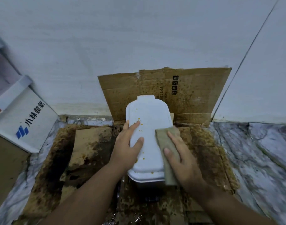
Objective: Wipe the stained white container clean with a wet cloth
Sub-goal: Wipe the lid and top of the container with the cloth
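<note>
A white foam container with a closed lid lies lengthwise in the middle, on stained cardboard. Small orange-brown spots dot its lid near the left side and the near edge. My left hand grips the container's left edge, fingers spread over the lid. My right hand presses flat on a beige cloth that covers the container's right side and hangs over its near right corner.
Stained brown cardboard covers the marble counter, and another sheet leans against the white wall behind. A white box with blue print stands at the left. A wall corner runs at the right.
</note>
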The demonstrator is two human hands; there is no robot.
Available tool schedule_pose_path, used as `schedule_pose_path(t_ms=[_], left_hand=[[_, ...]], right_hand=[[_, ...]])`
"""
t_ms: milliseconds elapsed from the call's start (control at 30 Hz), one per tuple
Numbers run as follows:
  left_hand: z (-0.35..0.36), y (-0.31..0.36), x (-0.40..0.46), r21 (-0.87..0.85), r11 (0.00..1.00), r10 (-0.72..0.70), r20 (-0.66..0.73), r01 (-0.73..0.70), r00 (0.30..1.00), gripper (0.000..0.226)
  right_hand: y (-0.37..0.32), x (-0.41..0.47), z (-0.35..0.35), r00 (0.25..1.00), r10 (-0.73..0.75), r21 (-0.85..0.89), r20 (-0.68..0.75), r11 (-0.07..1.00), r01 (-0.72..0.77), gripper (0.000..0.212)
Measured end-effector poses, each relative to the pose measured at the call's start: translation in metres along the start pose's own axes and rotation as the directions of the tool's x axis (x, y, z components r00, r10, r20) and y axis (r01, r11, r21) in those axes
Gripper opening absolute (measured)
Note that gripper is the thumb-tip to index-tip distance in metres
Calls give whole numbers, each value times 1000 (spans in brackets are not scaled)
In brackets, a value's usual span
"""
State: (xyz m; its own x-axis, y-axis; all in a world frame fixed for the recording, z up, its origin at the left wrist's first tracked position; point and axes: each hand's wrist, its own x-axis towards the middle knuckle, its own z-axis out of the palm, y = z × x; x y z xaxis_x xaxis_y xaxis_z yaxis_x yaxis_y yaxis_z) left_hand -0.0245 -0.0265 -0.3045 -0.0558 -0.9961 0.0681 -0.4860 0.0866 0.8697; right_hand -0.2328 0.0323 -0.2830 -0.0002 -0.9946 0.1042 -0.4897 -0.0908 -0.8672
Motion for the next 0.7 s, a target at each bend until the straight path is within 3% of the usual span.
schedule_pose_path(t_ms=[167, 233, 367, 433, 567, 700], left_hand=[[0, -2, 1, 5, 1000, 6, 7, -6, 1000, 66], [-1, -2, 2, 10, 1000, 6, 11, -6, 1000, 65], [-1, 1, 3, 16, 1000, -2, 25, 2, 1000, 65], [-2, 2, 2, 14, 1000, 2, 24, -2, 1000, 65], [0, -1, 2, 20, 1000, -5, 12, 5, 1000, 59], [-1, -2, 1, 7, 1000, -18, 11, 17, 1000, 58]], right_hand=[[-9, -29, 3, 999, 38, -49, -13, 998, -39, 56], [-10, 8, -6, 997, 14, -102, 73, 995, -6, 55], [-15, 119, -5, 948, 180, -332, 264, 939, -86, 69], [-13, 167, 8, 948, 194, -392, 251, 916, -83, 83], [-29, 230, 31, 928, 296, -536, 227, 833, -135, 71], [-51, 246, 53, 951, 278, -681, 138, 724, -113, 64]])
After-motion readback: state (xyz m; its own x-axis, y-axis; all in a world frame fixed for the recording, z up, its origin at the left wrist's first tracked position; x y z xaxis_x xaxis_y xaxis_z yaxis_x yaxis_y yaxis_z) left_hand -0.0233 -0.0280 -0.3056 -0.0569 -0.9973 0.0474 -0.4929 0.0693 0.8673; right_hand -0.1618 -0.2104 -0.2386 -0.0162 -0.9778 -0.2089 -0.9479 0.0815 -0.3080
